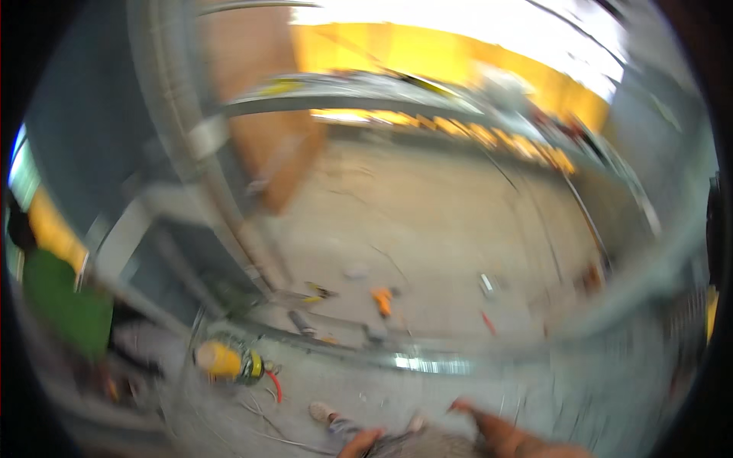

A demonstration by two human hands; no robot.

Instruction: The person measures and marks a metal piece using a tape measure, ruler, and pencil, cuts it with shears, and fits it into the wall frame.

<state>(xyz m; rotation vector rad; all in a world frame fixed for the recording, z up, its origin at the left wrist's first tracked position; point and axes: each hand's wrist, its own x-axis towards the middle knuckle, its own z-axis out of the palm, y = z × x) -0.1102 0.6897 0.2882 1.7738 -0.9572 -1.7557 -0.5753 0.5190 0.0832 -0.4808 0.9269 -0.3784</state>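
My left hand [369, 436] hangs low at the bottom edge, in front of my body. Its fingers are too smeared to read, and no object shows in it. To its right, my right hand [464, 407] reaches out over the grey floor with its fingers loosely stretched and nothing visible in them. Neither hand touches any tool. Beyond them, an orange and black power drill [382, 301] lies on the pale surface inside a large metal frame. A dark cylindrical tool [301, 324] and a yellow and black tool [319, 291] lie left of the drill.
A metal sill [431, 364] crosses ahead of my feet. At left stand a yellow and dark machine [221, 359] with a red hose and loose cables [267, 420]. A person in green [67, 301] is at far left. A cluttered shelf [343, 103] spans the back.
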